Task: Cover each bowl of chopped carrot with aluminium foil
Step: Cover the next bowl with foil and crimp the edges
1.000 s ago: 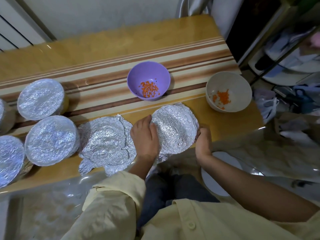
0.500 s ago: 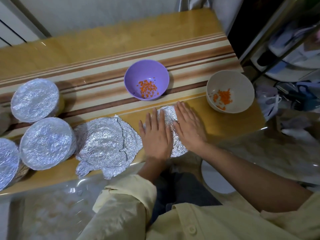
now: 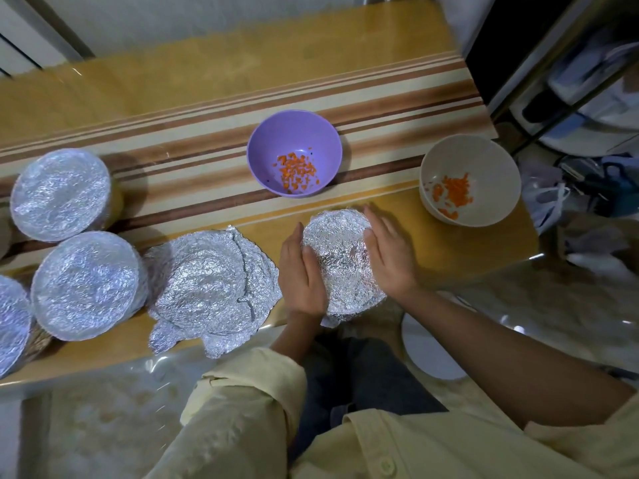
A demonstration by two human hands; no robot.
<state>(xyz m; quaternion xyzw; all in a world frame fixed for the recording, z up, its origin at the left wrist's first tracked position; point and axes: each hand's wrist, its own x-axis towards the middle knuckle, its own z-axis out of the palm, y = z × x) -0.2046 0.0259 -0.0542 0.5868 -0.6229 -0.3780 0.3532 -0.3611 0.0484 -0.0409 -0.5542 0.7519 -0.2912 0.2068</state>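
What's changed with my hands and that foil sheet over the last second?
Both hands went from the sides of the foil sheet to flat on top of it, then slid apart: the left hand and right hand now flank it, fingers straight. The purple bowl and beige bowl stay uncovered; the loose foil and covered bowls have not moved.

There is only one view, from a wide-angle camera on the person's head. It looks forward and steeply down, from close range, on the glossy yellow-brown wooden tabletop with brown stripes (image 3: pixel 214 77). The left hand (image 3: pixel 302 274) and the right hand (image 3: pixel 390 250) lie near the centre of the frame. A pale yellow shirt sleeve (image 3: pixel 242 413) fills the bottom.
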